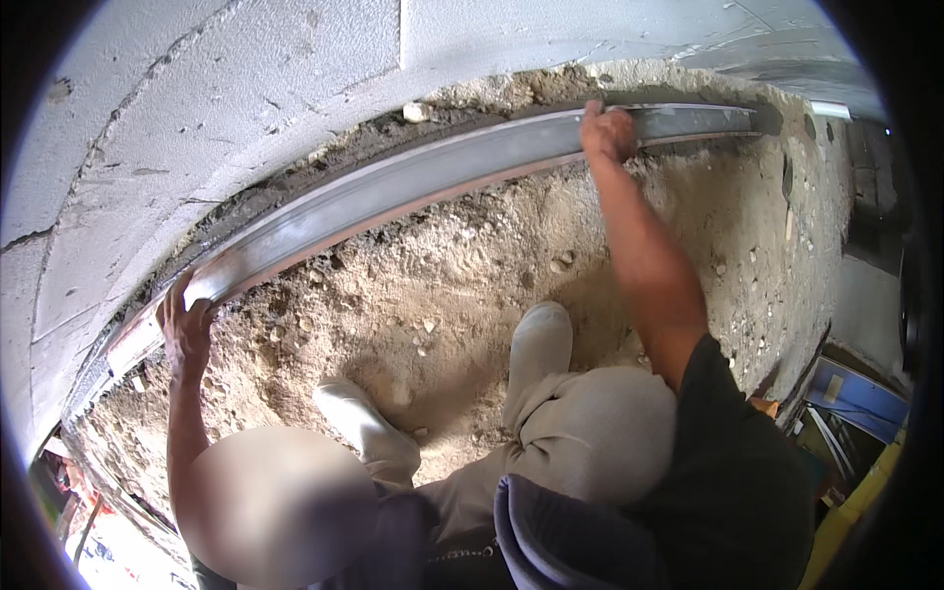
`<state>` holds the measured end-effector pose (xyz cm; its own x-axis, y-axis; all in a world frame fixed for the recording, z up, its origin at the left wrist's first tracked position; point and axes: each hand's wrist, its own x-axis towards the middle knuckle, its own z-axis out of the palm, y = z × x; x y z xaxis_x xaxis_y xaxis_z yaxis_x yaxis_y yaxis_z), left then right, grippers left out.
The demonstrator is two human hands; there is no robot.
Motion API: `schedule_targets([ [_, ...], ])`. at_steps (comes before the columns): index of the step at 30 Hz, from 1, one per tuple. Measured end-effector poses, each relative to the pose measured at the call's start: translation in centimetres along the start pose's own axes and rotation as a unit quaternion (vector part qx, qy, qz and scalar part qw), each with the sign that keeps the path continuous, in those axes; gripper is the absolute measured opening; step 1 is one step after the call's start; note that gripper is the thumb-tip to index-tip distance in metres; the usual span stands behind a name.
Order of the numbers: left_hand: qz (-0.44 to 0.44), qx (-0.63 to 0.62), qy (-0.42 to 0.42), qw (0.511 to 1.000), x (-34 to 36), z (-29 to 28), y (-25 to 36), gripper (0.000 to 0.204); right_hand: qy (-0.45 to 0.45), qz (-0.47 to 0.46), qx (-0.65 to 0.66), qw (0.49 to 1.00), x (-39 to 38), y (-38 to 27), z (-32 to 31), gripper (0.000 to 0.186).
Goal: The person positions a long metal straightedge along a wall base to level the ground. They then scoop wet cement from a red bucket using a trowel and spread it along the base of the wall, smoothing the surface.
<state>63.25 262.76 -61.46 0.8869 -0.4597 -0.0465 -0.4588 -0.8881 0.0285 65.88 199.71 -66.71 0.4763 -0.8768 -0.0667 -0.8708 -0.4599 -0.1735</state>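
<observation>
A long grey metal straightedge bar [413, 177] lies along the foot of the wall, appearing bowed by the lens. My left hand [187, 329] is closed around its near edge towards the left end, thumb on the bar's face. Far to the right, my right hand [610, 133] grips the same bar with bent fingers, the arm stretched out. Dark damp mortar [777, 116] shows past the bar's right end. More of it runs as a strip between bar and wall, partly hidden under the metal.
A pale block wall [246, 98] with a crack rises beyond the bar. Rough sandy ground [462, 256] with small stones lies around my boots [541, 339]. At the right stand a blue box [855, 398] and a yellow object [855, 501]. Clutter sits at the lower left.
</observation>
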Motion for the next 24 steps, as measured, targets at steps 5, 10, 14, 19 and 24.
schedule_targets([
  [5,-0.023,0.002,0.014,1.0,-3.3,0.7,-3.4,0.011,0.016,-0.079,-0.005,0.997,-2.6,-2.2,0.6,0.05],
  [10,0.022,-0.008,0.005,1.0,1.1,0.6,2.2,0.013,0.045,-0.088,-0.048,0.994,4.8,2.8,-0.2,0.052],
  [14,-0.004,-0.014,0.001,1.0,1.7,0.2,3.5,0.013,0.06,-0.082,-0.044,0.994,5.4,3.1,0.4,0.054],
  [19,-0.04,0.005,0.0,0.999,-4.0,0.2,-2.2,0.012,-0.028,-0.102,-0.035,0.994,-1.2,-1.3,1.4,0.057],
  [24,0.013,-0.01,-0.009,1.0,-0.8,1.1,0.0,0.013,0.042,-0.134,-0.074,0.987,4.9,2.2,2.3,0.06],
])
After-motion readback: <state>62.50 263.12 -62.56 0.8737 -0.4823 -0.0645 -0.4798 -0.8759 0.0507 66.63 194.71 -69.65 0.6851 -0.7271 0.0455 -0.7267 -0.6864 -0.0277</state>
